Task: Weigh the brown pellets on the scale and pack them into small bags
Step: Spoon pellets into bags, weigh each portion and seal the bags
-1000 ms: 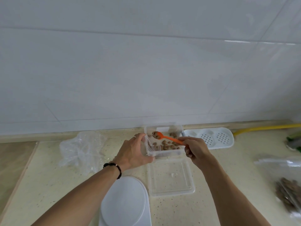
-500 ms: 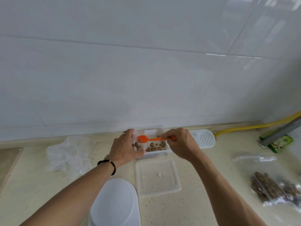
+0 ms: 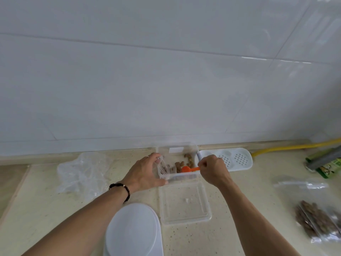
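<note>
A clear plastic box (image 3: 177,146) with brown pellets (image 3: 184,161) stands against the wall. My left hand (image 3: 145,172) holds a small clear bag (image 3: 163,168) open at the box's left end. My right hand (image 3: 212,169) pinches the handle of an orange spoon (image 3: 188,169), whose bowl is down among the pellets. The white scale (image 3: 132,231) lies near the front edge, below my left forearm.
The box's clear lid (image 3: 185,204) lies in front of it. Crumpled clear bags (image 3: 81,174) sit at the left, a white perforated tray (image 3: 232,159) at the right. Filled pellet bags (image 3: 317,220), a yellow hose (image 3: 287,147) and a green packet (image 3: 330,167) are at far right.
The spoon has gone from the bag's mouth at the left back down into the pellets in the box. My left hand still holds the bag. The camera shifted.
</note>
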Tool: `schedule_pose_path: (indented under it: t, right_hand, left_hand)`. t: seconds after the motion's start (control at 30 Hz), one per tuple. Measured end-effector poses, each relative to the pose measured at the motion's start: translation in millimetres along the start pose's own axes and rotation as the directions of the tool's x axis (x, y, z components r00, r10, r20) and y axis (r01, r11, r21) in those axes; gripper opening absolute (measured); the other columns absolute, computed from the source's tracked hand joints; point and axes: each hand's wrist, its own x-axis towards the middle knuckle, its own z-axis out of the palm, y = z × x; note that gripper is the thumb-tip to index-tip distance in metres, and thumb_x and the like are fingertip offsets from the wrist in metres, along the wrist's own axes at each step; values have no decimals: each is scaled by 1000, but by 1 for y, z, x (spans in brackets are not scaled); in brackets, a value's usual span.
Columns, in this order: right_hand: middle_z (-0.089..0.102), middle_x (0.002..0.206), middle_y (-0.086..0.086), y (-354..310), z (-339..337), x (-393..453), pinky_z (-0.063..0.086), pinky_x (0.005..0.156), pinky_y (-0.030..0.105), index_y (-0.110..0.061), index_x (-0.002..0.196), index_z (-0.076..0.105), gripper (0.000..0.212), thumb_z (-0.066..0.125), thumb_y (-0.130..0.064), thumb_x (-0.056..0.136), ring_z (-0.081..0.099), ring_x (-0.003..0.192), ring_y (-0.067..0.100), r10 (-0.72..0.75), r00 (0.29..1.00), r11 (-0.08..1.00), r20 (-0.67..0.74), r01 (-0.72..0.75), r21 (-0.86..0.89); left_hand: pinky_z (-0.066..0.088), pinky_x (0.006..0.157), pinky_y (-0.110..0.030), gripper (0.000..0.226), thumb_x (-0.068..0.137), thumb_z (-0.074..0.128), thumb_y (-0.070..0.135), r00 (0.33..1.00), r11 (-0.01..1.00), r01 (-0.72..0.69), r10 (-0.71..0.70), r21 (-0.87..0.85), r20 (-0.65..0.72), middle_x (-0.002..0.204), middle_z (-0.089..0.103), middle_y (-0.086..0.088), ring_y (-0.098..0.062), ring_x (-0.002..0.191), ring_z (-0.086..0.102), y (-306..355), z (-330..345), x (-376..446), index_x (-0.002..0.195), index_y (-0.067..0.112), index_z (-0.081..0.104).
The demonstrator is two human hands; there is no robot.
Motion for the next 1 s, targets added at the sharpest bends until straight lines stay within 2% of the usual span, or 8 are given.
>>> schedule_pose_path:
  t: [0.1, 0.2, 0.3, 0.47, 0.63, 0.73, 0.83, 1.0]
  right_hand:
    - [72, 85, 19, -5, 10, 6, 46, 51, 29, 5, 85, 72, 27, 46, 2, 82, 51, 52, 15, 14, 996, 988, 91, -28, 154]
    - [71, 82, 3, -14, 16, 6, 41, 52, 18, -5, 89, 77, 29, 50, 3, 85, 50, 54, 7, 49, 982, 938, 185, -109, 329]
    - [71, 79, 6, -18, 22, 4, 36, 43, 21, -7, 89, 75, 29, 50, 6, 85, 44, 44, 9, 109, 960, 832, 259, -231, 504]
    - [70, 84, 21, -11, 19, 0, 30, 39, 22, 0, 88, 72, 29, 45, 11, 85, 39, 43, 13, 206, 940, 629, 271, -339, 699]
    - [67, 71, 18, -2, 6, -5, 28, 38, 22, 3, 87, 72, 29, 45, 11, 84, 37, 43, 14, 299, 931, 507, 208, -340, 792]
    - [70, 77, 21, 3, -7, -9, 28, 39, 23, 2, 88, 71, 27, 46, 9, 85, 37, 44, 14, 312, 936, 486, 165, -306, 819]
    - [69, 83, 26, 5, -24, -14, 28, 40, 23, 0, 87, 72, 29, 45, 9, 84, 36, 43, 13, 302, 946, 497, 115, -259, 828]
    - [70, 83, 25, -5, -47, -28, 28, 41, 23, -8, 81, 74, 32, 47, 8, 84, 37, 45, 15, 209, 978, 592, 9, -134, 795]
  left_hand:
    - [45, 92, -22, 89, 63, 81, 51, 1000, 1000, 6, -6, -19, -13, 130, 53, 12, -5, 115, 51, -1, 1, 0, 138, 31, 37]
    - [44, 90, -20, 86, 64, 81, 50, 1000, 999, 0, -1, -34, -30, 122, 52, 17, -4, 113, 51, -1, 2, -1, 136, 32, 39]
    - [47, 90, -24, 85, 64, 81, 49, 999, 999, -6, 5, -35, -36, 121, 53, 17, -5, 112, 52, -1, 2, -1, 136, 31, 40]
    - [46, 86, -20, 83, 64, 82, 47, 999, 999, -3, 2, -35, -48, 125, 54, 16, -4, 107, 53, 0, 3, -1, 135, 32, 40]
    - [41, 79, -13, 87, 63, 82, 48, 998, 999, 5, -7, -38, -62, 129, 54, 14, -2, 106, 52, 2, 5, -2, 137, 30, 40]
    - [42, 84, -15, 89, 62, 83, 51, 998, 999, 18, -21, -48, -63, 130, 53, 14, -3, 109, 52, 4, 3, -2, 137, 30, 40]
    - [47, 88, -23, 91, 60, 82, 54, 994, 997, 56, -61, -48, -89, 129, 52, 12, -9, 108, 54, 7, 0, 0, 136, 29, 40]
    - [50, 88, -31, 87, 64, 81, 51, 982, 994, 104, -105, -15, -156, 126, 53, 6, -16, 105, 57, 18, -3, 6, 135, 23, 40]
